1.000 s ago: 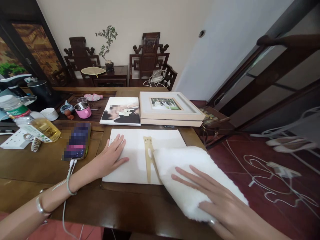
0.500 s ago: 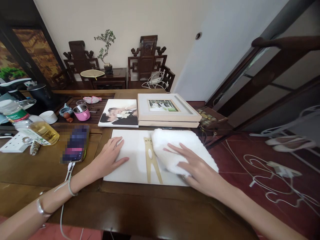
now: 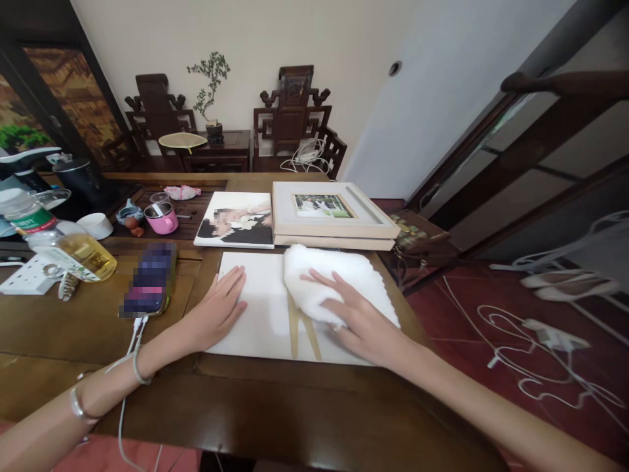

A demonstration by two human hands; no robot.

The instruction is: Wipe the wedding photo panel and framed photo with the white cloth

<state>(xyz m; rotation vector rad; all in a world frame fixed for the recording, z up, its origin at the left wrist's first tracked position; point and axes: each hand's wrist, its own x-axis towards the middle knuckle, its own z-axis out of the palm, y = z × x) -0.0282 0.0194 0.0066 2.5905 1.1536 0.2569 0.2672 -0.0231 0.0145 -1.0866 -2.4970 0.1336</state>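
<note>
A white board point(image 3: 260, 308), the back of a frame with a tan wooden stand point(image 3: 299, 334) on it, lies face down on the dark wooden table point(image 3: 275, 413). My left hand point(image 3: 219, 313) lies flat on the board's left part, fingers stretched out. My right hand point(image 3: 356, 314) presses flat on a fluffy white cloth point(image 3: 339, 278) that covers the board's right part and the top of the stand.
Behind the board lie a photo print point(image 3: 236, 219) and a stacked pale frame point(image 3: 334, 213). A phone on a cable point(image 3: 150, 278), an oil bottle point(image 3: 63, 246), a pink cup point(image 3: 163, 216) and a white power strip point(image 3: 27, 275) sit at the left. Cables trail on the red floor point(image 3: 535, 341) at right.
My right hand has slid the cloth from the table's near right edge up and left onto the board, over the top of the stand. My left hand has stayed put.
</note>
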